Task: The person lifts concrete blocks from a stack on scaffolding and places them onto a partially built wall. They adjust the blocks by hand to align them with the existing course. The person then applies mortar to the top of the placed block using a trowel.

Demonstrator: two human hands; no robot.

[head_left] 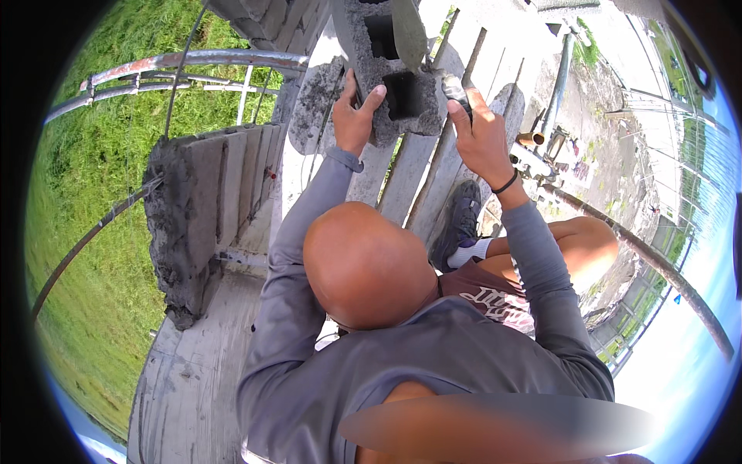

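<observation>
On sunlit planks [413, 164], a hollow concrete block [379, 67] is steadied, apparently against shifting, by the left hand [353, 117] spread at its side, while a trowel [410, 39] is gripped in the right hand [481, 139], blade at the block.

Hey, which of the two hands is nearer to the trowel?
Right. The right hand is wrapped around the handle of the trowel; the left hand is apart from it, against the left side of the hollow concrete block.
</observation>
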